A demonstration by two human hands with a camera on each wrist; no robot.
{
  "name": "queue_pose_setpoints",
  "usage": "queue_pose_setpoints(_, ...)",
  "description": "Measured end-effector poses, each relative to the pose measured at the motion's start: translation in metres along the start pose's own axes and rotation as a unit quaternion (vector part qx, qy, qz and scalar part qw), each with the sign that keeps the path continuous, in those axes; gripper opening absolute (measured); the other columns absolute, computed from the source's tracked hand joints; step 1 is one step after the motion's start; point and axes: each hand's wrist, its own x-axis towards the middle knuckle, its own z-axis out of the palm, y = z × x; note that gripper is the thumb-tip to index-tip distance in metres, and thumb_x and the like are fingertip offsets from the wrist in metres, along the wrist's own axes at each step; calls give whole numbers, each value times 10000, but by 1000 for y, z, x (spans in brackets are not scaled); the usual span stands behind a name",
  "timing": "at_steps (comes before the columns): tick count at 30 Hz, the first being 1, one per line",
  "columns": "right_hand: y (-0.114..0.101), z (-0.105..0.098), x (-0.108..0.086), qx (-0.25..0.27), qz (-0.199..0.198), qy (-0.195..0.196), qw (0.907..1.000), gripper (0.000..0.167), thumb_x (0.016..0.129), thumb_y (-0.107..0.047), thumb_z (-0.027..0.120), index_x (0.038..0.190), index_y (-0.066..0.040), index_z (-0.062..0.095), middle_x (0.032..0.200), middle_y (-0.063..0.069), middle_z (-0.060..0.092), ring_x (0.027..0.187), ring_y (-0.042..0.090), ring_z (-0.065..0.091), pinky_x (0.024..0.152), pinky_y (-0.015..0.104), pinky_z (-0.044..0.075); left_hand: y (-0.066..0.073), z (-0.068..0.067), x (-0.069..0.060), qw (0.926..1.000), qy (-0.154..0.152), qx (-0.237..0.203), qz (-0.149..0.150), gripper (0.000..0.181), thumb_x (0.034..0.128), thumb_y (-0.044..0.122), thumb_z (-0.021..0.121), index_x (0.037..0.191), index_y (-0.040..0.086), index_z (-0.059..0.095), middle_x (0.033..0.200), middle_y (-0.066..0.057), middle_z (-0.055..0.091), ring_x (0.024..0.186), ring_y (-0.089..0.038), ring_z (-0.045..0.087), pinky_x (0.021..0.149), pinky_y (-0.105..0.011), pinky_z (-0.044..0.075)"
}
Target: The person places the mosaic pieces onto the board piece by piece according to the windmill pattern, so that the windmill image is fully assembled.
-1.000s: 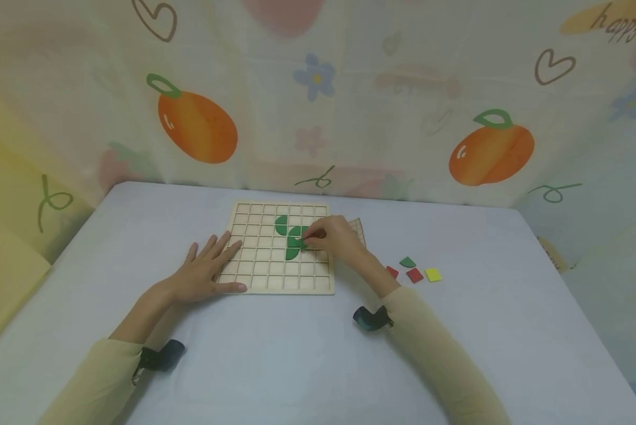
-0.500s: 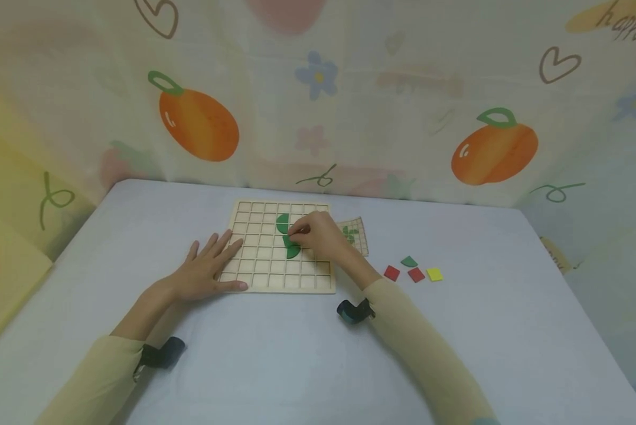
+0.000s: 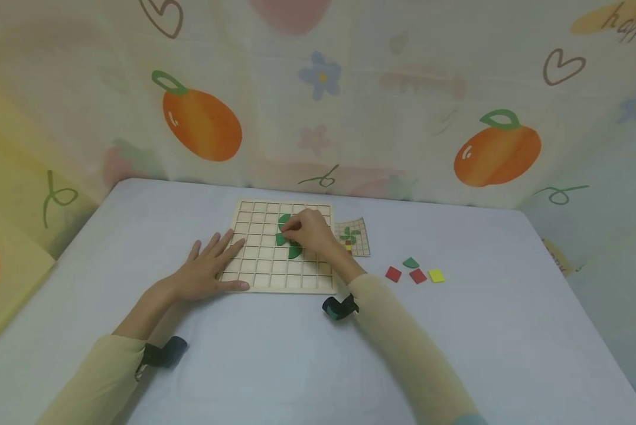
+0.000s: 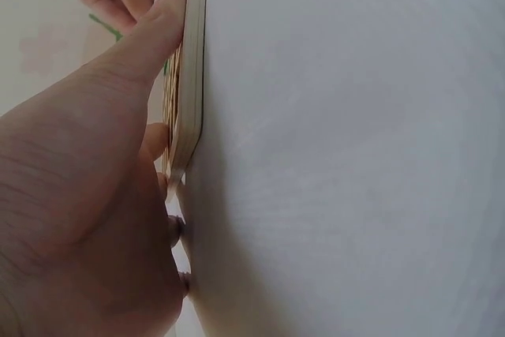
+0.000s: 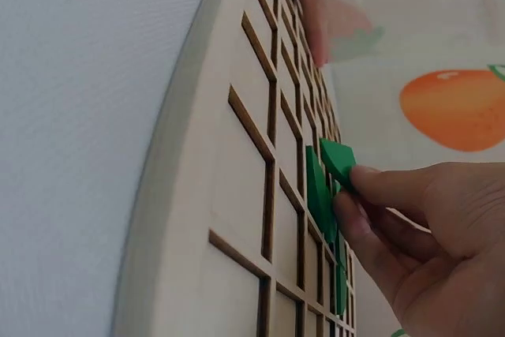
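Observation:
My right hand [image 3: 312, 231] pinches a green quarter-circle tile [image 5: 338, 162] between thumb and fingertips, just above a wooden grid board [image 3: 261, 268]. In the head view that held tile [image 3: 280, 239] sits over the middle of the grid. Beneath and beside the fingers, more green tiles lie in the grid, one [image 3: 294, 251] nearer me and one [image 3: 284, 220] farther back; the hand hides part of the group. My left hand [image 3: 203, 275] lies with fingers spread on the board's left side, its thumb [image 4: 158, 25] along the near edge.
A small pattern card [image 3: 359, 242] with a printed green, red and yellow design lies right of the board. Farther right on the white table [image 3: 254, 354] are a green quarter-circle [image 3: 410, 262], two red squares [image 3: 393, 274] and a yellow square [image 3: 436, 275].
My right hand has moved left across the board, carrying the green tile. More of the pattern card and a red square have come into sight. My left hand has stayed in place.

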Motion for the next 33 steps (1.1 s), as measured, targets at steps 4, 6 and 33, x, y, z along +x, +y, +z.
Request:
queue_pose_setpoints(4,0,2,-1,-75,17,3,10000,128,913,-105,699,1000,-37,764,976,64,744,887,153,682,774,208,528,0,0,1,10000,10,27,15,1005,852,621,634,1568,78,186,1629,-206,8,1472,-453,-47,1113,-662,-85)
queue_pose_setpoints(6,-1,3,-2,-97,20,-29,9999,125,913,-100,697,997,-34,763,968,62,741,878,152,680,768,210,529,1,-1,0,10000,17,19,30,999,856,616,633,1567,73,190,1627,-213,14,1469,-459,-41,1110,-667,-82)
queue_pose_setpoints(33,-4,2,-4,-167,-136,-522,9984,200,897,-41,699,1096,-43,722,977,28,705,867,111,630,763,185,509,5,-2,-2,10000,19,-81,-9,990,860,595,642,1565,65,191,1623,-223,15,1468,-463,-46,1108,-668,-91)
